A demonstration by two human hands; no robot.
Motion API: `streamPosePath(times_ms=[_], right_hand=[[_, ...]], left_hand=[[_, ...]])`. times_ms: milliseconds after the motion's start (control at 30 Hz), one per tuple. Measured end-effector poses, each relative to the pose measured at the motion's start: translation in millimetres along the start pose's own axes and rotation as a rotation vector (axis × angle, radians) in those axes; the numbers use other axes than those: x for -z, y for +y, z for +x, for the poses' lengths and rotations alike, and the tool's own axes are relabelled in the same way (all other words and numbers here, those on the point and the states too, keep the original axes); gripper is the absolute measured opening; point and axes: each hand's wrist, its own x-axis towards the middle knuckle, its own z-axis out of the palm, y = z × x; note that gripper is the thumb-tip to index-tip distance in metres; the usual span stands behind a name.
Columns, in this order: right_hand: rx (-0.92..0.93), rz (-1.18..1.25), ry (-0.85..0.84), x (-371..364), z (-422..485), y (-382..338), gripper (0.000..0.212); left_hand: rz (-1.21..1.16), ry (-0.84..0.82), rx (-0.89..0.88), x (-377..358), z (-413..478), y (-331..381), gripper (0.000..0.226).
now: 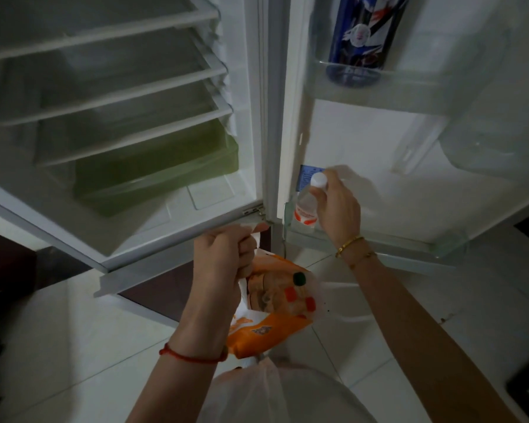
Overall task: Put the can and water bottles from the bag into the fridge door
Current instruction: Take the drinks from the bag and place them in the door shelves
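Right hand (338,206): grip closed round the clear plastic water bottle (306,206), white cap up, at the bottom door shelf (379,239).
Left hand (223,257): fist bunching the crinkly orange-white bag (275,306).
Can (364,35): blue cylinder, upper door shelf.

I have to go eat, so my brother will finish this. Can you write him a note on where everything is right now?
Left hand: holds the bag up by its top.
Right hand: grips a water bottle by the neck, at the left end of the lower door shelf; not let go yet.
Done: the can stands in the upper door shelf.
Left: set this bottle down and release. A green cap shows in the bag, likely another bottle to move. I cannot tell what else is inside.
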Motion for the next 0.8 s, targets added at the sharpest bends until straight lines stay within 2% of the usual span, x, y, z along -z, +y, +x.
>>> streamPosePath(times_ms=[200,333,367,400,500,567,600,733,800], right_hand=[[-0.014,0.126,-0.041,1.9,-10.0,1.9,0.043],[-0.106,0.144,0.183,11.2,-48.1,6.6,0.026],[-0.171,0.109,0.149,8.8,-62.2,12.8,0.03],[-0.247,0.073,0.038,3.4,-76.2,20.0,0.038],[-0.402,-0.073,-0.503,-16.2,-112.0,36.5,0.05],[-0.436,-0.073,-0.74,-28.1,-124.9,39.4,0.044],[-0.455,-0.008,-0.772,-35.2,-129.4,38.8,0.037],[-0.581,0.339,-0.713,-60.6,-142.1,36.0,0.034],[-0.643,0.337,-0.763,-73.0,-150.2,41.0,0.032]], left_hand=[[-0.023,-0.004,-0.003,-4.6,-0.2,3.3,0.025],[-0.042,-0.007,-0.013,-5.3,0.3,5.8,0.025],[-0.044,-0.009,-0.017,-6.1,0.3,6.2,0.025],[-0.044,-0.009,-0.018,-6.9,0.3,6.3,0.025],[-0.027,-0.017,-0.017,-8.6,0.2,7.2,0.026],[-0.031,-0.026,-0.018,-8.3,-0.4,7.7,0.027],[-0.034,-0.031,-0.017,-7.9,-0.8,8.1,0.026],[-0.034,-0.05,-0.013,-7.6,-3.2,8.3,0.025],[-0.021,-0.054,-0.017,-6.7,-5.1,8.9,0.025]])
